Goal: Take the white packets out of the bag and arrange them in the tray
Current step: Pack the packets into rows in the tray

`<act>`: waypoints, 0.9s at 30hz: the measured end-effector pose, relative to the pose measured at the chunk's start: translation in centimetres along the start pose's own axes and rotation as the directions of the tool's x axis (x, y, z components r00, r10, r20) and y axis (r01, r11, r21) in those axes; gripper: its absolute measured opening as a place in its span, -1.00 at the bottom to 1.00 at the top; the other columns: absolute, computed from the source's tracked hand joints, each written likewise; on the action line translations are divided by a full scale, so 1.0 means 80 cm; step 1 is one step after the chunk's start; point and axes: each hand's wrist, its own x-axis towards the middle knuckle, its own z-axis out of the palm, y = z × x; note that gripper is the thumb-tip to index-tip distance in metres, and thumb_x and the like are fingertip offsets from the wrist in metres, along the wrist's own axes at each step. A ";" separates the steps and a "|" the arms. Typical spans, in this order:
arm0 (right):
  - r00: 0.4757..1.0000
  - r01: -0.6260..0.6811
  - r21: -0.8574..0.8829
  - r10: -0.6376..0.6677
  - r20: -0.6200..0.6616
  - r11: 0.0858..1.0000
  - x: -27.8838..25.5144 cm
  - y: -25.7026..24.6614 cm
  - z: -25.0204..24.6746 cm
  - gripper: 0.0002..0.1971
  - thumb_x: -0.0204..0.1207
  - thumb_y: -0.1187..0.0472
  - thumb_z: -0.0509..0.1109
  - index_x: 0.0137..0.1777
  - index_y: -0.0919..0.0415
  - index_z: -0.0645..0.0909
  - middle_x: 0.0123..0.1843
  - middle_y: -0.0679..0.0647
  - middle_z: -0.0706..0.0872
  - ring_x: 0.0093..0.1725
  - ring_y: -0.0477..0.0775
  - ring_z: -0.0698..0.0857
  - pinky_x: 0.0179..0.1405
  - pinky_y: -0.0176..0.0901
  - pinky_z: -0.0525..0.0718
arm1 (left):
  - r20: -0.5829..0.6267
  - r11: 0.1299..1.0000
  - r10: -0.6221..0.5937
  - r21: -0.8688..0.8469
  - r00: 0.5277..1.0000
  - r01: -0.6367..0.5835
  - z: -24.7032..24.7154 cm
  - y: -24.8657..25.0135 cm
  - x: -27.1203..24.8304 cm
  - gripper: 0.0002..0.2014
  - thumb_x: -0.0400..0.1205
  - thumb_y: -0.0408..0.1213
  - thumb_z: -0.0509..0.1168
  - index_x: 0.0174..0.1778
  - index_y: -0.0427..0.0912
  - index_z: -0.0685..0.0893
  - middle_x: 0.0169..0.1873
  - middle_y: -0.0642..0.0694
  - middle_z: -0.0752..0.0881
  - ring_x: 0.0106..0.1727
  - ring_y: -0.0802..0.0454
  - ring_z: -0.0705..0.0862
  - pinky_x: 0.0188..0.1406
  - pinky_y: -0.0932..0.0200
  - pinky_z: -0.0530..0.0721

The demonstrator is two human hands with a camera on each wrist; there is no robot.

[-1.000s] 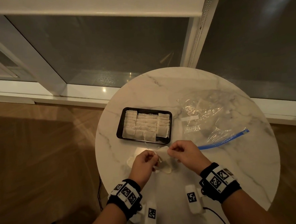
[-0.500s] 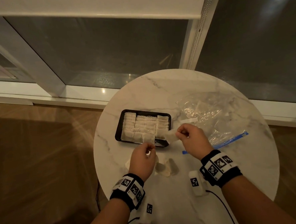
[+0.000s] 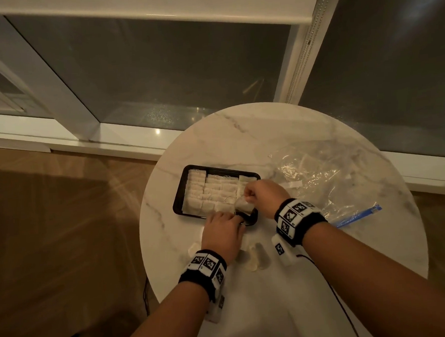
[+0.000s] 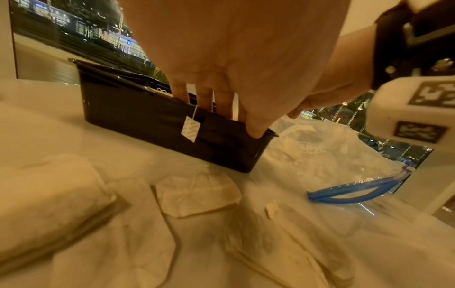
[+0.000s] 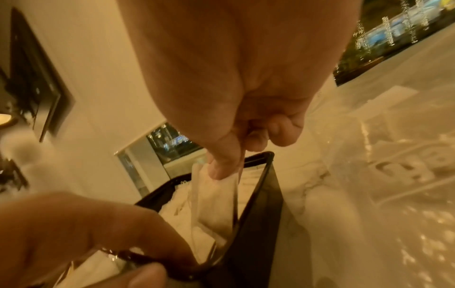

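A black tray [image 3: 179, 197] on the round marble table holds rows of white packets [image 3: 212, 189]. My right hand [image 3: 246, 196] pinches one white packet [image 3: 244, 206] between thumb and forefinger and holds it upright over the tray's near right corner; in the right wrist view this packet [image 5: 216, 204] hangs inside the tray wall [image 5: 258, 194]. My left hand [image 3: 235, 218] holds the tray's near rim, fingers [image 4: 204, 97] inside and thumb at the corner. Right of the tray lies the clear bag [image 3: 321, 178] with a blue zip [image 3: 359, 216]; pale packets show through it.
Several loose white packets [image 3: 255, 257] lie on the table near its front edge, also under my left wrist [image 4: 197, 194]. A paper tag [image 4: 191, 129] on a string hangs over the tray's near wall. The table stands close to a window sill; wooden floor lies to the left.
My right hand carried the packet from the table's front up to the tray's near right corner. My left hand let it go and moved forward onto the tray's near rim.
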 end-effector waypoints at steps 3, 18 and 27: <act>0.997 0.031 -0.167 -0.019 0.073 0.985 0.014 -0.005 0.003 -0.85 0.59 0.29 0.36 -0.03 0.04 0.72 -0.11 -0.06 0.75 -0.05 0.06 0.73 -0.07 -0.14 0.63 | -0.011 1.000 -0.019 0.008 1.000 0.019 0.004 0.002 -0.002 -0.68 0.73 0.00 0.04 0.04 0.05 0.71 -0.02 0.05 0.77 0.12 -0.03 0.64 0.44 -0.06 0.36; 0.986 0.140 -0.534 -0.066 0.155 0.834 0.045 -0.017 0.014 -0.75 0.58 0.28 0.33 0.14 0.05 0.75 0.12 0.11 0.71 0.14 0.20 0.68 -0.03 -0.05 0.55 | 0.058 0.995 -0.089 -0.048 0.994 0.091 0.003 0.010 -0.001 -0.55 0.75 0.11 -0.10 0.10 0.07 0.70 0.15 0.09 0.73 0.27 0.02 0.57 0.54 -0.18 0.13; 0.991 0.128 -0.482 -0.127 0.034 0.867 0.038 -0.004 0.019 -0.80 0.56 0.26 0.38 0.09 0.02 0.76 0.05 0.02 0.75 0.18 0.10 0.60 -0.05 -0.02 0.64 | 0.103 0.993 -0.096 -0.057 0.990 0.103 0.004 0.015 -0.001 -0.52 0.75 0.13 -0.15 0.13 0.06 0.67 0.19 0.12 0.71 0.30 0.02 0.54 0.54 -0.25 0.06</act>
